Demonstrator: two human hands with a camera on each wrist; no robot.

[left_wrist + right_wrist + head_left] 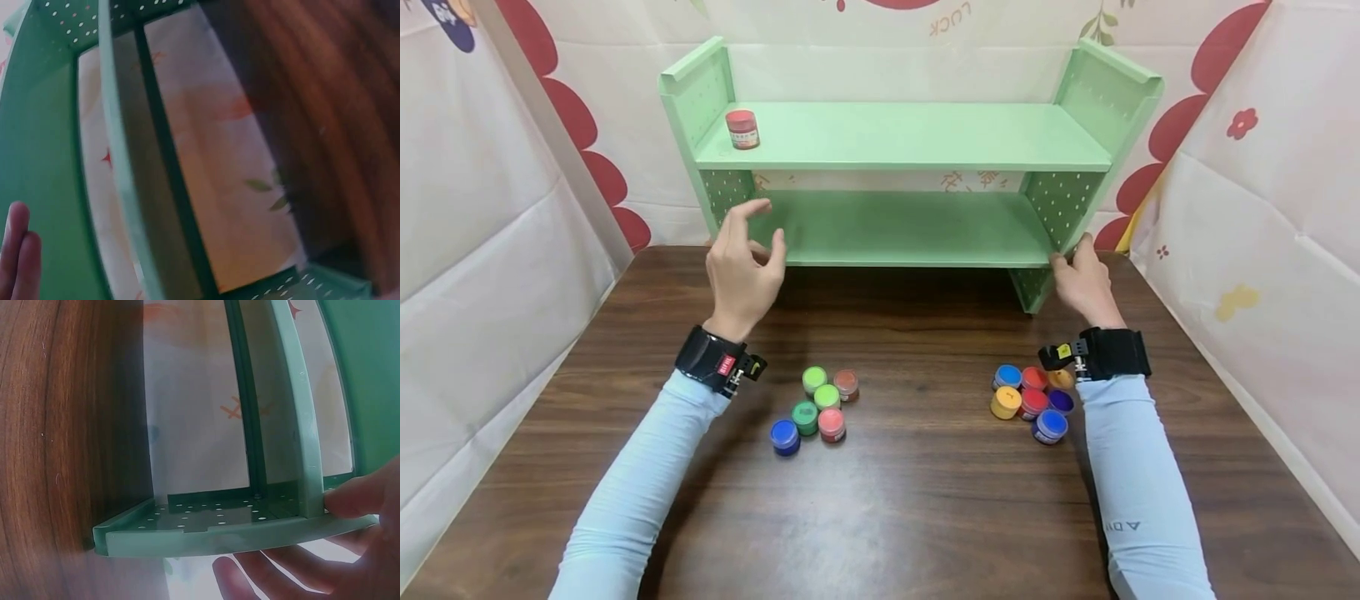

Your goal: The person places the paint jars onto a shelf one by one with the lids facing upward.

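A two-tier light green shelf (902, 137) with perforated side panels stands at the back of the table. My right hand (1084, 283) grips its right side panel near the lower board; in the right wrist view the thumb (356, 495) lies on the inner side and the fingers pass behind the panel's edge. My left hand (741, 271) is raised before the shelf's left end, thumb and index finger apart, with nothing seen between them. Two of its fingertips (26, 256) show against the green board in the left wrist view. A small red-lidded paint jar (742, 129) sits on the upper board's left end.
Several small paint jars, among them a green jar (805, 417), cluster on the wooden table (917, 517) left of centre. Another cluster, including a yellow jar (1006, 402), lies beside the right forearm. Printed cloth (1262, 192) encloses the back and sides.
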